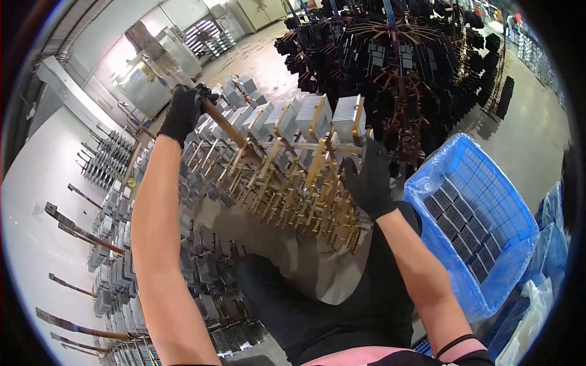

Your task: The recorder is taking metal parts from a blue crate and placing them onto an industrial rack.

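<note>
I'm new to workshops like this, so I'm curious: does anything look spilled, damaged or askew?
Nothing clearly stands out. The pole slants in this view, but the left hand grips it; in the crate, the dark parts lie in rows.

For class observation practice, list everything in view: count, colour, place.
pole: one, brown, upper left
rack: one, golden, centre
finned blocks: many, silver, on rack
dark parts: many, black, upper right
crate: one, blue, right
finned pieces: many, dark, inside crate
hung parts: many, grey, left
plastic sheeting: uncounted, blue and whitish, lower right
floor: one, grey, below
cabinets: several, pale, back
legs: two, black, bottom centre
forearms: two, bare, lower edge
left hand: one, gloved black, gripping pole
right hand: one, gloved black, at rack
</note>
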{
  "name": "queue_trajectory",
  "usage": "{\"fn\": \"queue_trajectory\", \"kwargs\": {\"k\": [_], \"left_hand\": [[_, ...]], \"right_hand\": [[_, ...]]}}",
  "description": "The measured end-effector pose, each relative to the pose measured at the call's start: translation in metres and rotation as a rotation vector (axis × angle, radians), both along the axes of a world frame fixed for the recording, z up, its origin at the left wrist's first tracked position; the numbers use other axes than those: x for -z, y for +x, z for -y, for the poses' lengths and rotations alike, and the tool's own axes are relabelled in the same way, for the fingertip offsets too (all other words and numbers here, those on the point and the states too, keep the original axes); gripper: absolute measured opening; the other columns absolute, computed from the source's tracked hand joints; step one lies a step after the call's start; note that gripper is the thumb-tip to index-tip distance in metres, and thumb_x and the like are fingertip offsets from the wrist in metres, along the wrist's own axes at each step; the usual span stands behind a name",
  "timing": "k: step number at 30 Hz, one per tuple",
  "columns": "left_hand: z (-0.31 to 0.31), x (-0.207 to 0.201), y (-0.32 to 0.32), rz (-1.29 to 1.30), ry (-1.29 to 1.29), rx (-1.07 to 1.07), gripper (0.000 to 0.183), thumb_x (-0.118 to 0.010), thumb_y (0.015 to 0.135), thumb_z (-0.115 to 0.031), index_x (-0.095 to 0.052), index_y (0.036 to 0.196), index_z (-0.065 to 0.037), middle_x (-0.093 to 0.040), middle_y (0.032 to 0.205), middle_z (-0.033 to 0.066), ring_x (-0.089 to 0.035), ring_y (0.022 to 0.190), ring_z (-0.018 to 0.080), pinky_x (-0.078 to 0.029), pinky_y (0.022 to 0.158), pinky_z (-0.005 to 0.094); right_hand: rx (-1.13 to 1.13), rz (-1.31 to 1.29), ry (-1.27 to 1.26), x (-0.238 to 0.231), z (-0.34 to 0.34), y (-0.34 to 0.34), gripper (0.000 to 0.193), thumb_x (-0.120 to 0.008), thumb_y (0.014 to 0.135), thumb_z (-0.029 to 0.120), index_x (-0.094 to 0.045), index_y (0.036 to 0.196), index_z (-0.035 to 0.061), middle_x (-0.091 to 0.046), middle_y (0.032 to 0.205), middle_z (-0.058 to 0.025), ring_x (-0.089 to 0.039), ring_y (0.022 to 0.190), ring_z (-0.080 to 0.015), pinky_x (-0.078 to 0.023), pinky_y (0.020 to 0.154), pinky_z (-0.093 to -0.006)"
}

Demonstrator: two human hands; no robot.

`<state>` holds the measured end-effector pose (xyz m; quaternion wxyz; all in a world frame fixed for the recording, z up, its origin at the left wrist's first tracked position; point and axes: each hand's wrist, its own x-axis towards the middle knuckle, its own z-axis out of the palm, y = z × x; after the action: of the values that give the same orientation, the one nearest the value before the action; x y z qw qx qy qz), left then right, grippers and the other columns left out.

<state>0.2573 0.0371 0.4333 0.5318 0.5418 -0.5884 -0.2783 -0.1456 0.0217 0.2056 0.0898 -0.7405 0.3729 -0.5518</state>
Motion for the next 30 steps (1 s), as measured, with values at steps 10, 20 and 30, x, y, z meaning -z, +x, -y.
{"fn": "queue_trajectory", "kwargs": {"k": [10, 20, 30], "left_hand": [[0.01, 0.002, -0.022, 0.04, -0.004, -0.247, 0.02, -0.047, 0.097, -0.006, -0.061, 0.096, 0.009, -0.067, 0.088, 0.0193, -0.07, 0.086, 0.0323, -0.06, 0.076, 0.0433], [0.011, 0.0, -0.03, -0.205, -0.131, -0.595, 0.027, -0.061, 0.095, -0.026, -0.062, 0.087, 0.0, -0.06, 0.064, 0.0108, -0.063, 0.057, 0.0218, -0.052, 0.053, 0.0379], [-0.034, 0.013, -0.061, 0.369, -0.21, -0.674, 0.027, -0.059, 0.097, -0.028, -0.065, 0.093, -0.002, -0.059, 0.061, 0.0072, -0.061, 0.055, 0.018, -0.049, 0.05, 0.0338]], "right_hand": [[-0.037, -0.09, 0.001, -0.006, -0.048, -0.008, 0.05, -0.065, 0.085, 0.013, -0.046, 0.126, -0.0081, -0.053, 0.113, -0.0299, -0.054, 0.101, -0.0461, -0.046, 0.087, -0.0498], [-0.153, -0.242, -0.157, -0.009, -0.145, -0.014, 0.048, -0.062, 0.088, 0.013, -0.049, 0.129, -0.0086, -0.059, 0.115, -0.0277, -0.06, 0.097, -0.0425, -0.048, 0.084, -0.0518], [-0.796, -0.22, 0.233, -0.052, -0.164, -0.085, 0.046, -0.067, 0.085, 0.02, -0.059, 0.125, 0.0006, -0.063, 0.115, -0.0195, -0.064, 0.098, -0.035, -0.051, 0.084, -0.0445]]}}
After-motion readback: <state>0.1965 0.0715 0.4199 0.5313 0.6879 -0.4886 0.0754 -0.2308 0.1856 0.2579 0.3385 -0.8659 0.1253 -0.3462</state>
